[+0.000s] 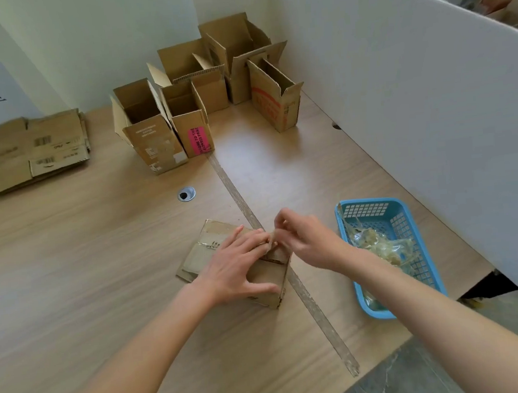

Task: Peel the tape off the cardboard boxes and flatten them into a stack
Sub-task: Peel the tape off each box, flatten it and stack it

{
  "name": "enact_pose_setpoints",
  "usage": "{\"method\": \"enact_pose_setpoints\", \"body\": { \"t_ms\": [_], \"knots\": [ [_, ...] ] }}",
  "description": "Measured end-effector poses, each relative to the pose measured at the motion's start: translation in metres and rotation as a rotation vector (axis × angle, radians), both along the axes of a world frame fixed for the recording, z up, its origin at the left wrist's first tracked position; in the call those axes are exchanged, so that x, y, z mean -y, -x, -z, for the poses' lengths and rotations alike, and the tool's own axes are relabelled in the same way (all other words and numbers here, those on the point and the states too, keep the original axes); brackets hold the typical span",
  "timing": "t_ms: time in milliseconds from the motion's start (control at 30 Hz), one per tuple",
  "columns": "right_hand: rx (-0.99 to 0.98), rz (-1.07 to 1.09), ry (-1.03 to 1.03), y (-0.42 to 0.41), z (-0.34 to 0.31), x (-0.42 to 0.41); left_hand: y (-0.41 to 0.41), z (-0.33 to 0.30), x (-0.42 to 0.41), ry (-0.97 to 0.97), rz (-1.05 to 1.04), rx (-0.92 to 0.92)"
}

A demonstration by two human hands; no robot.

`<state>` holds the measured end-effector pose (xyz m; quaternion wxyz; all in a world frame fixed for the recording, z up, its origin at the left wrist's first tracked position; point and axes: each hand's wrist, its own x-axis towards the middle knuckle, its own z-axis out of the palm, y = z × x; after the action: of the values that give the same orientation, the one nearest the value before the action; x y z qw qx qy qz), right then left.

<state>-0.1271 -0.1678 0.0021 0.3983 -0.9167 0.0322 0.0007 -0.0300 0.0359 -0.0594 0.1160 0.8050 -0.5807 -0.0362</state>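
Pressed flat under left hand (236, 260): small cardboard box (259, 275), fingers spread on top. Just right of it, right hand (304, 239), fingertips pinched on tape end (272, 237) at box's top edge. Further right, beside right wrist: blue basket (408, 215) with crumpled tape.

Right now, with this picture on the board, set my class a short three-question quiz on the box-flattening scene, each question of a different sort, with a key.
1. True or false: the blue basket holding peeled tape sits on the person's right side.
2. Multiple choice: the left hand is A) pressing down on the small cardboard box, B) reaching into the basket, C) lifting the flattened stack.
3. Fill the gap: one upright open box at the back carries a bright ____ label.

Key: 1 true. 2 A. 3 pink. The right hand pinches at the top of the box, apparently at tape.
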Motion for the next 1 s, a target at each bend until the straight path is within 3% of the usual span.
{"method": "enact_pose_setpoints", "body": {
  "t_ms": [100,233,400,500,600,633,733,800,867,933,1000],
  "knots": [
    [-0.018,0.108,-0.080,-0.007,0.009,-0.007,0.010,-0.008,-0.009,-0.012,-0.185,-0.034],
    [0.090,0.079,0.195,0.008,0.024,-0.016,0.043,-0.010,-0.011,0.014,-0.754,-0.284],
    [0.048,0.093,0.182,0.018,0.020,-0.024,0.038,-0.029,-0.016,0.067,-0.986,-0.413],
    [-0.027,0.046,0.096,0.037,0.016,-0.049,0.022,-0.025,-0.035,0.150,-0.913,-0.529],
    [-0.146,-0.084,-0.110,0.058,0.011,-0.085,0.025,-0.015,-0.044,0.141,-0.697,-0.898],
    [-0.186,-0.104,-0.184,0.060,0.009,-0.092,0.029,-0.011,-0.046,0.119,-0.665,-0.944],
    [-0.228,-0.004,-0.319,0.056,0.005,-0.090,0.041,0.004,-0.049,0.137,-0.582,-0.851],
    [-0.171,0.066,-0.168,0.054,0.003,-0.079,0.044,0.009,-0.049,0.173,-0.536,-0.823],
    [-0.261,0.079,-0.138,0.051,-0.001,-0.058,0.042,0.008,-0.048,0.186,-0.523,-0.878],
    [-0.305,0.242,-0.221,0.043,-0.008,-0.017,0.037,0.002,-0.048,0.158,-0.493,-0.903],
    [-0.221,0.615,-0.276,0.036,-0.016,0.040,0.031,0.002,-0.052,0.140,-0.460,-0.909]
  ]
}}
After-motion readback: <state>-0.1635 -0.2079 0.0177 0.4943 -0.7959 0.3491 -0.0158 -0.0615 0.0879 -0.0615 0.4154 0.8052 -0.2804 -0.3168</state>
